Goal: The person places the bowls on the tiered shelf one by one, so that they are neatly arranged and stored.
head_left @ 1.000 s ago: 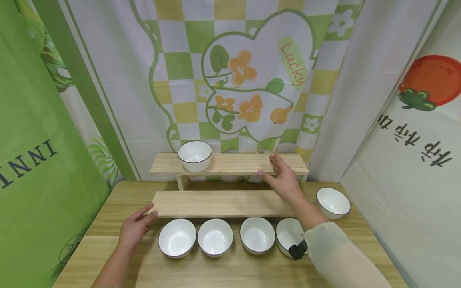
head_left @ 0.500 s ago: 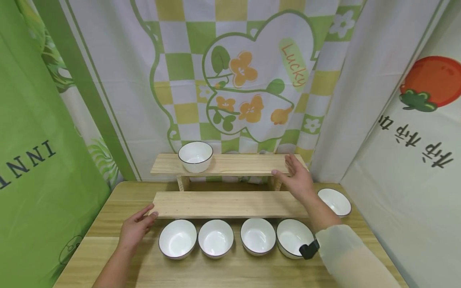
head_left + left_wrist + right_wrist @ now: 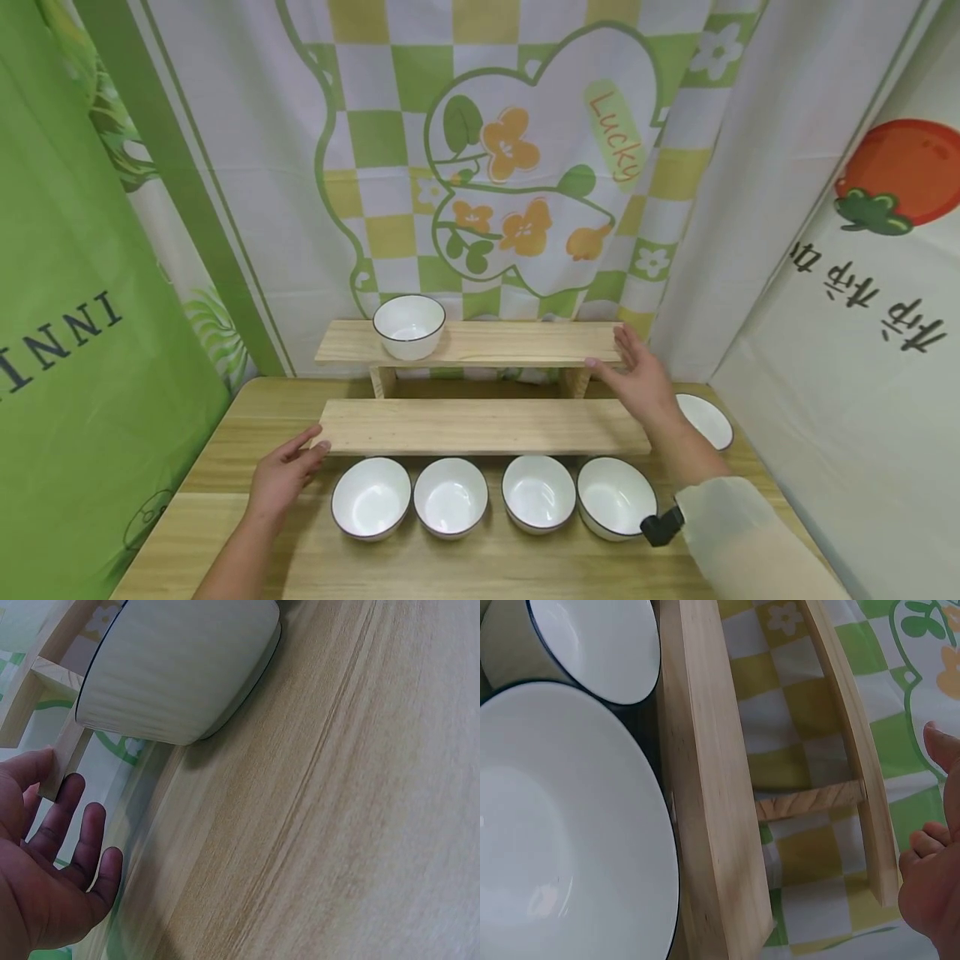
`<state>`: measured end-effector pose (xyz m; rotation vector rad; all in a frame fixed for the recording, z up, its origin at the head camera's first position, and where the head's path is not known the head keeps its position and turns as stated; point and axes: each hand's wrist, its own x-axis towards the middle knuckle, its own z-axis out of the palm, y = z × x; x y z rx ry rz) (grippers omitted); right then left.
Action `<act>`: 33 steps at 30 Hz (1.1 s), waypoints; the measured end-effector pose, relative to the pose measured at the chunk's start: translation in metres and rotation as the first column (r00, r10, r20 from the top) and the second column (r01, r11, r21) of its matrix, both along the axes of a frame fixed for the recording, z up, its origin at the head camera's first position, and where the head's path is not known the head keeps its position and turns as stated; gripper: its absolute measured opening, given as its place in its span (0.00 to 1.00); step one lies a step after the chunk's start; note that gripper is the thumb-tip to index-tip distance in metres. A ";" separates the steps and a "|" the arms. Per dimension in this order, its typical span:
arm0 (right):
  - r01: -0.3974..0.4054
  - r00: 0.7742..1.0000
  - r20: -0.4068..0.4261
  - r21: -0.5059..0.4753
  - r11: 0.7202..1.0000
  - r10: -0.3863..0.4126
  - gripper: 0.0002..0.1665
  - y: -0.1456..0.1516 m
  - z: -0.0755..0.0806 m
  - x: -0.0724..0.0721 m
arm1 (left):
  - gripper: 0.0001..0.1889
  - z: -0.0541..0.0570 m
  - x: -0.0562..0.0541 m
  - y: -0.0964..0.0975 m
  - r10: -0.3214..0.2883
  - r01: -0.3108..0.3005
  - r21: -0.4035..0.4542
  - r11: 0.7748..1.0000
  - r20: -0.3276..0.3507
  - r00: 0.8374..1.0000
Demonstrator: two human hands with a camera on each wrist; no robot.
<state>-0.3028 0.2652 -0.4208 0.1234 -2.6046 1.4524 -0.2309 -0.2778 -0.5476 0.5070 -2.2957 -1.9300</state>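
My left hand (image 3: 281, 475) pinches the left end of the lower wooden shelf board (image 3: 480, 425); in the left wrist view, thumb and index finger meet its tip and the other fingers spread loosely. My right hand (image 3: 637, 379) is at the right end of the upper shelf board (image 3: 525, 342), thumb apart from the fingers, holding nothing. One white bowl (image 3: 408, 333) with a dark rim stands on the upper board, left of its middle. In front of the lower board, several matching bowls (image 3: 450, 498) form a row; one bowl (image 3: 180, 667) looms large in the left wrist view.
Another white bowl (image 3: 708, 423) stands at the table's right side, partly behind my right forearm. The shelf stands on a wood-grain table (image 3: 420, 571). Behind it hangs a checked curtain (image 3: 375, 137); a green cloth (image 3: 82, 400) and a white cloth (image 3: 847, 400) flank the table.
My right hand has slid rightward along the upper board to its right end, uncovering the rightmost bowl of the row and the lower board's right end. My left hand has stayed in place.
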 end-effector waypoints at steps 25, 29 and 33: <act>0.098 0.995 0.014 0.028 0.995 -0.098 0.70 0.036 -0.013 0.010 | 0.35 -0.001 -0.001 0.001 0.001 -0.001 -0.003 1.000 0.006 1.000; 0.099 0.995 0.011 0.057 0.993 -0.100 0.69 0.041 -0.016 0.011 | 0.35 0.000 0.000 0.001 -0.001 0.001 -0.001 1.000 0.013 1.000; 0.113 0.993 0.022 0.087 0.990 -0.115 0.69 0.046 -0.020 0.011 | 0.35 0.000 0.001 0.001 -0.003 0.003 0.007 1.000 0.017 1.000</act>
